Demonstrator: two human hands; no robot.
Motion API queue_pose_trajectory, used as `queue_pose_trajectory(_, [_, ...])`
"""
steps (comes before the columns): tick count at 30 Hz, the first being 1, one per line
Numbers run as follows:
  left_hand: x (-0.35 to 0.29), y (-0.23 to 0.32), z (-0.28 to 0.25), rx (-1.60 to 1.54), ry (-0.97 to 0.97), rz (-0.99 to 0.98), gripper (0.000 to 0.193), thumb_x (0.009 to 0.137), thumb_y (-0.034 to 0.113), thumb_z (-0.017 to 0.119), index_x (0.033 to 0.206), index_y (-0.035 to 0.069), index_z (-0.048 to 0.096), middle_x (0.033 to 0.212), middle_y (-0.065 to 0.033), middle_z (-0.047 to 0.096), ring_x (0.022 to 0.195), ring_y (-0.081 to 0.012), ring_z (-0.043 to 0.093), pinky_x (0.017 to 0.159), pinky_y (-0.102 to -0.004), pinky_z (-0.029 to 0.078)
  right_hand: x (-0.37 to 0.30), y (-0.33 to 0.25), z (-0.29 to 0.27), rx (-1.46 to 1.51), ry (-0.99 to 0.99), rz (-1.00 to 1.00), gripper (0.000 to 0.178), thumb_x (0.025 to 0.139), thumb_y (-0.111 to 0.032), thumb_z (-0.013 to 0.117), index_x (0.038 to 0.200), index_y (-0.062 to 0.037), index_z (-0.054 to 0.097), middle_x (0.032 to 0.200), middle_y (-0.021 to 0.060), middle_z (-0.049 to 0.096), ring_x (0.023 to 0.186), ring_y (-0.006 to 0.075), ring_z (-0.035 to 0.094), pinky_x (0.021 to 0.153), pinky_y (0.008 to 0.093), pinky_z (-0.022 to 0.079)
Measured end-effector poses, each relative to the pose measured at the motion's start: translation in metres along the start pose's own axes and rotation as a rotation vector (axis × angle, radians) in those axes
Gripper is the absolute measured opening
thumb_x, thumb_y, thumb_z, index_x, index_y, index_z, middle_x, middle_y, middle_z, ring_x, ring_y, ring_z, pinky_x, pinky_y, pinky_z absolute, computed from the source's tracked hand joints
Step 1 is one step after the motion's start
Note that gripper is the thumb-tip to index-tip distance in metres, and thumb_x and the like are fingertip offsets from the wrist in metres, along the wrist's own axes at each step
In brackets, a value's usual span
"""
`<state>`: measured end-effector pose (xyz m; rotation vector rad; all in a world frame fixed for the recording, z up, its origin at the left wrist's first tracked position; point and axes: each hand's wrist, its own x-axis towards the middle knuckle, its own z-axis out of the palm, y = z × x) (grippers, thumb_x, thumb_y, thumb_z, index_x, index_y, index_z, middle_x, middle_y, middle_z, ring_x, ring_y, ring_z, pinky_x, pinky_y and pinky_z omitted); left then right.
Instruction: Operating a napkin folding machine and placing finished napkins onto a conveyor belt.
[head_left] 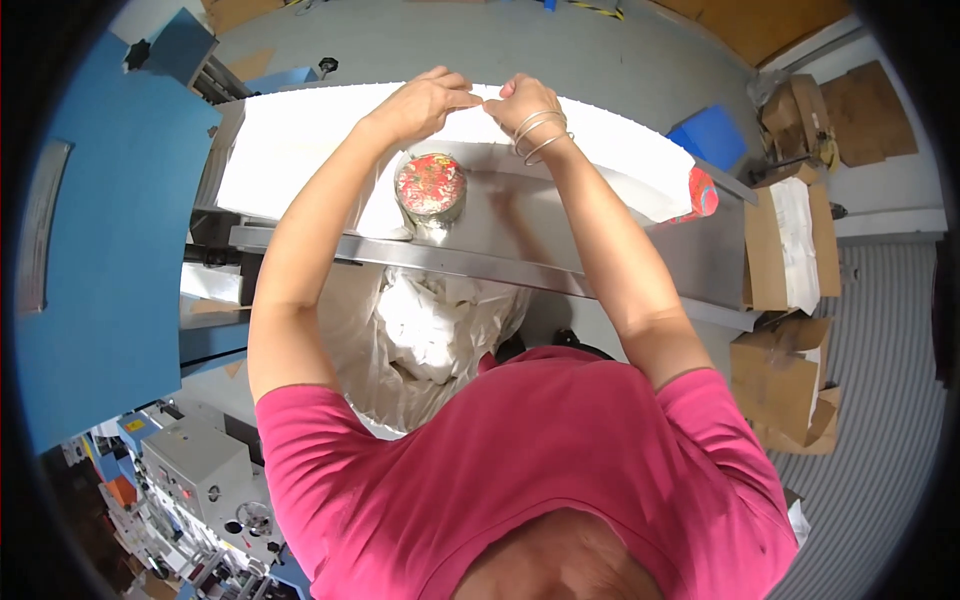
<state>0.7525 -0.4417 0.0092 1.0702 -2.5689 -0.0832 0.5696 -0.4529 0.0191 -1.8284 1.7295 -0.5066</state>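
— What are the hands doing?
— Left hand (pixel 425 100) and right hand (pixel 522 103) meet at the far edge of the white sheet (pixel 300 150), fingers pinched together on it

— And nearby?
— A red-topped tin (pixel 431 186) stands on the steel tabletop (pixel 560 225), just below the hands

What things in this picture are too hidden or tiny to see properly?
- Head view: whatever the left hand and right hand pinch between their fingertips is too small to tell.
- Sides of the round tin: seen from above, only its red patterned lid shows.
- White sheet: partly covered by both forearms.
- Contents of the white bag: hidden by the metal table edge and crumpled folds.
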Motion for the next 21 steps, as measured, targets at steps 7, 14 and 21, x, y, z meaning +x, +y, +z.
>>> queue_pose_trajectory(7, [-0.004,-0.001,0.004,0.059,0.019,0.038,0.038,0.068,-0.006,0.052,0.102,0.009,0.062,0.104,-0.0072,0.057,0.096,-0.0259,0.05,0.086,-0.0346,0.042,-0.009,-0.004,0.005,-0.077,0.166,-0.047,0.037,0.062,-0.022,0.064,0.091,-0.0009,0.058,0.082,0.0186,0.063,0.083,0.0347,0.061,0.076,0.0355,0.047])
queue_pose_trajectory(14, [-0.006,0.004,0.001,0.048,-0.021,-0.025,0.036,0.073,-0.003,0.05,0.106,0.01,0.061,0.109,-0.0072,0.055,0.1,-0.0255,0.048,0.089,-0.0347,0.041,-0.017,0.001,0.023,-0.301,0.28,-0.22,0.02,0.071,-0.018,0.064,0.081,-0.0012,0.065,0.089,0.0179,0.061,0.081,0.0323,0.061,0.07,0.0393,0.051])
queue_pose_trajectory(21, [-0.003,0.006,-0.005,0.074,-0.051,-0.043,0.037,0.073,-0.003,0.05,0.106,0.01,0.061,0.11,-0.0077,0.055,0.101,-0.0255,0.048,0.089,-0.0344,0.041,-0.019,-0.002,0.028,-0.343,0.303,-0.221,0.017,0.073,-0.018,0.064,0.085,-0.0073,0.067,0.096,0.013,0.06,0.083,0.0281,0.061,0.068,0.0364,0.052])
